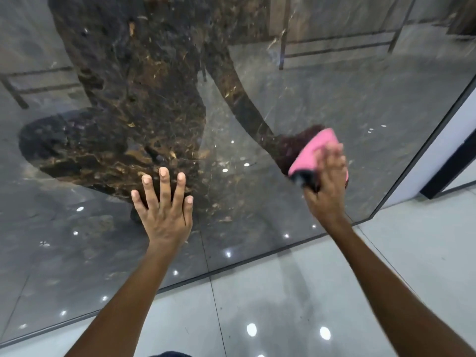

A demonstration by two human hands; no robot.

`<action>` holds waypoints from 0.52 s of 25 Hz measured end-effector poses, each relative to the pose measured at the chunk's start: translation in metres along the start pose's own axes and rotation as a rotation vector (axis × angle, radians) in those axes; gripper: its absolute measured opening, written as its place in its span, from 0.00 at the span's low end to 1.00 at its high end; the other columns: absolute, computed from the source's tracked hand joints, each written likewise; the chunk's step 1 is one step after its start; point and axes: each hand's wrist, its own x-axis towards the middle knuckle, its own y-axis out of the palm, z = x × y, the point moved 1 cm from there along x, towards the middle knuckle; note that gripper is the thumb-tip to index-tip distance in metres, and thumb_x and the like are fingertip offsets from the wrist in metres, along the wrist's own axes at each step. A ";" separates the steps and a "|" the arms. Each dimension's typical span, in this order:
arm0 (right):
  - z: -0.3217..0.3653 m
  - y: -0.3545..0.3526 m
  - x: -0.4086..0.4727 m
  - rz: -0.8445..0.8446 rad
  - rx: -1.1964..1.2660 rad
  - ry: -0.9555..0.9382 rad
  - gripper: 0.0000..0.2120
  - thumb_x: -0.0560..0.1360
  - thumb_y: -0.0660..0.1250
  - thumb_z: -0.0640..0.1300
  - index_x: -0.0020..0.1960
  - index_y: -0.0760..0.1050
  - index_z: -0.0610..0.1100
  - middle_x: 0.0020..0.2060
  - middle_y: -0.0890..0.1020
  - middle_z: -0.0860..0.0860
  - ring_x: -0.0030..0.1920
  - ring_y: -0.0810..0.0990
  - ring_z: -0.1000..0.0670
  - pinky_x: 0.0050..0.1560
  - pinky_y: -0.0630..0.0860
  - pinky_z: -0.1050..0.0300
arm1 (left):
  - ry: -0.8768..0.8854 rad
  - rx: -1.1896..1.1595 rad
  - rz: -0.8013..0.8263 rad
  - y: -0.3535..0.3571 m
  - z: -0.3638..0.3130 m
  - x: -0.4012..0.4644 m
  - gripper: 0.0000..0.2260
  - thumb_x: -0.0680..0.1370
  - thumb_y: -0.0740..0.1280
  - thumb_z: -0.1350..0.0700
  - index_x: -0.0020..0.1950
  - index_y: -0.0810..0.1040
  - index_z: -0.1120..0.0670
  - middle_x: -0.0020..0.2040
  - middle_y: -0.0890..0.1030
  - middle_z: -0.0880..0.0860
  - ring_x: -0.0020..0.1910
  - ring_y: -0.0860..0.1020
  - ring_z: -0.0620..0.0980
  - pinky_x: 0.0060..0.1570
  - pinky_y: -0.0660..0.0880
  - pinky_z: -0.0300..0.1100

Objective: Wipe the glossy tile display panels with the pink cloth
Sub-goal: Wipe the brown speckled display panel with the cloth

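A tall glossy dark marble tile panel (334, 104) with brown and gold veins fills most of the view and mirrors the room. My left hand (163, 204) lies flat on it with fingers spread and straight, near its lower middle. My right hand (328, 180) presses the pink cloth (313, 153) against the panel further right, fingers over the cloth; the hand is motion-blurred. A small dark object shows at the cloth's lower edge under the hand.
The panel's bottom edge meets a light grey glossy tiled floor (296, 305) that reflects ceiling lights. At the right the panel ends at a dark edge strip (425, 148), with a white wall and black skirting (448, 176) beyond.
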 end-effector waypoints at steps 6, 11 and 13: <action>0.184 0.080 -0.103 -0.289 0.743 1.512 0.32 0.77 0.64 0.52 0.74 0.59 0.36 0.64 0.74 0.43 0.62 0.75 0.44 0.60 0.71 0.58 | -0.025 -0.012 -0.042 0.005 -0.004 -0.005 0.25 0.85 0.47 0.47 0.81 0.44 0.49 0.81 0.41 0.49 0.79 0.39 0.53 0.76 0.38 0.53; 0.086 0.084 -0.170 -0.179 0.511 1.677 0.24 0.78 0.62 0.46 0.68 0.64 0.32 0.61 0.75 0.36 0.61 0.76 0.38 0.63 0.73 0.49 | 0.005 -0.005 -0.059 0.006 -0.001 -0.005 0.26 0.85 0.47 0.47 0.81 0.44 0.49 0.81 0.40 0.50 0.79 0.39 0.53 0.76 0.37 0.54; 0.012 0.073 -0.177 -0.156 0.497 1.754 0.33 0.74 0.61 0.57 0.67 0.67 0.32 0.62 0.75 0.33 0.60 0.77 0.35 0.62 0.74 0.43 | 0.000 0.023 -0.074 0.009 -0.001 -0.006 0.25 0.84 0.46 0.47 0.81 0.44 0.49 0.81 0.40 0.50 0.79 0.39 0.53 0.76 0.38 0.54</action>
